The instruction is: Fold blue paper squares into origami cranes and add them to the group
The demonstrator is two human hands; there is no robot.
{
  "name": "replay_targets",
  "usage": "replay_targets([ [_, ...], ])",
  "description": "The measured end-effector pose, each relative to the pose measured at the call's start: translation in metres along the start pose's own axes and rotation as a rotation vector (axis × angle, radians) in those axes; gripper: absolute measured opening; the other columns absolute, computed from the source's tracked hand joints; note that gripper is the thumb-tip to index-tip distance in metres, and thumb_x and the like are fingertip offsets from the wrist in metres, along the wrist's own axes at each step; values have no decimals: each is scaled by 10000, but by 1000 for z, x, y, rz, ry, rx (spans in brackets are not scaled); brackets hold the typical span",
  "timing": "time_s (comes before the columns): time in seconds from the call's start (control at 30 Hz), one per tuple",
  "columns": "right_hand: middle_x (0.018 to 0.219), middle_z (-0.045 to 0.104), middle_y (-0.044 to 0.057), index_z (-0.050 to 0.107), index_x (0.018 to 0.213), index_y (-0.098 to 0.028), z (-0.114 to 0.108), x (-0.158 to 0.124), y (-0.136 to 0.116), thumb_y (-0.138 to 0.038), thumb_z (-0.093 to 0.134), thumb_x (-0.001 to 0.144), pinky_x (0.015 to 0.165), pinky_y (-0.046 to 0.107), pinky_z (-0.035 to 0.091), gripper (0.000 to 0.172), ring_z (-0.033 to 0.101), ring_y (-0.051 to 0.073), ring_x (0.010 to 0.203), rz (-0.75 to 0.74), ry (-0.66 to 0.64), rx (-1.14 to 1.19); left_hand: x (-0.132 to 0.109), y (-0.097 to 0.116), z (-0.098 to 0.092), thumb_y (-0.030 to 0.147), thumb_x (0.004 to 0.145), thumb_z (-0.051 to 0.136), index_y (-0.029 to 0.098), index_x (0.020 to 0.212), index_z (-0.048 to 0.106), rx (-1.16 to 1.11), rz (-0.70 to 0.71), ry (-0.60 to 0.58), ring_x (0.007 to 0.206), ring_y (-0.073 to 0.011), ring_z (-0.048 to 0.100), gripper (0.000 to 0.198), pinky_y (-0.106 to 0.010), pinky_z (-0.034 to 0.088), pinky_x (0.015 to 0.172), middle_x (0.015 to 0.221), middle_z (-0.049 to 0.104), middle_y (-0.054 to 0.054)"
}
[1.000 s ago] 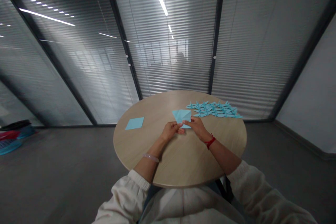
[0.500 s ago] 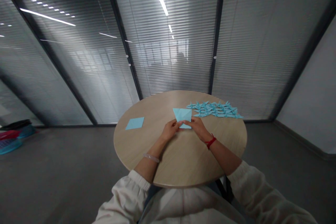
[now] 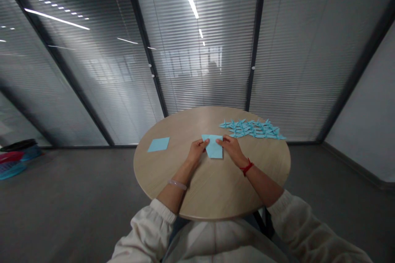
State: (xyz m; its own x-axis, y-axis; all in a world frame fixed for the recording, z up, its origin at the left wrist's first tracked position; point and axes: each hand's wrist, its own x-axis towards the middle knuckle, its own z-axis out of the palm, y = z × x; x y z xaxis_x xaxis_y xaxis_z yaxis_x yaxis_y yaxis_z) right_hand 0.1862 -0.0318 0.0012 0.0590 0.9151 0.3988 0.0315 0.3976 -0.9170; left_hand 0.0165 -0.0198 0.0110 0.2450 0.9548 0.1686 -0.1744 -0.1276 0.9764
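Note:
A light blue paper sheet (image 3: 213, 148) lies on the round wooden table (image 3: 212, 189) in front of me. My left hand (image 3: 196, 151) pinches its left edge near the top. My right hand (image 3: 230, 148) pinches the right edge at the same height. Both hands have fingers closed on the paper, which looks nearly flat against the tabletop.
A second blue square sheet (image 3: 158, 144) lies at the table's left. Several folded blue paper cranes (image 3: 251, 128) sit in rows at the far right of the table. Glass walls with blinds stand behind. Coloured items (image 3: 14, 158) rest on the floor at far left.
The sheet was held raised and tilted up from its near corner; now it is laid down toward me, and both hands have shifted to its two side edges.

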Motion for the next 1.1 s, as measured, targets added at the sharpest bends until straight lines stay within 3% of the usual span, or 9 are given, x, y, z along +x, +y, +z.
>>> replay_targets([
  [0.2,745,668,55,708,844,-141,-3,3,9,-536,663,698,612,279,463,423,578,175,667,-45,93,-112,-4,2,5,460,667,749,62,823,703,-90,-53,-33,666,-166,625,431,-299,489,696,747,702,-111],
  [0.3,823,675,73,731,911,-162,-2,-1,2,-474,628,762,650,286,474,360,588,179,717,-170,114,-222,-4,2,5,422,676,755,63,779,689,-148,-90,-13,604,-133,603,380,-264,488,638,699,690,-94],
  [0.43,810,626,55,726,1007,-205,2,-9,-7,-319,541,857,638,262,463,264,562,150,694,-374,66,-392,-4,4,4,358,707,744,70,714,660,-206,-115,17,515,-93,555,300,-223,475,562,622,660,-65],
  [0.6,814,593,44,694,1088,-245,4,-14,-5,-169,487,874,700,267,474,307,566,154,750,-514,33,-595,-3,4,4,317,761,694,56,770,674,-220,-122,39,486,-102,548,262,-221,461,520,608,659,-74],
  [0.93,1001,584,82,653,1143,-271,3,-15,-3,-95,491,865,814,321,501,367,553,193,935,-679,-82,-824,0,9,3,255,860,546,49,886,685,-295,-166,100,550,-117,604,250,-211,497,554,733,701,-111],
  [1.1,1039,571,98,641,1156,-246,3,-14,-4,-115,487,882,862,355,490,340,527,210,988,-724,-128,-870,1,10,2,352,895,487,53,879,687,-335,-184,100,567,-118,610,360,-210,500,552,768,704,-125],
])
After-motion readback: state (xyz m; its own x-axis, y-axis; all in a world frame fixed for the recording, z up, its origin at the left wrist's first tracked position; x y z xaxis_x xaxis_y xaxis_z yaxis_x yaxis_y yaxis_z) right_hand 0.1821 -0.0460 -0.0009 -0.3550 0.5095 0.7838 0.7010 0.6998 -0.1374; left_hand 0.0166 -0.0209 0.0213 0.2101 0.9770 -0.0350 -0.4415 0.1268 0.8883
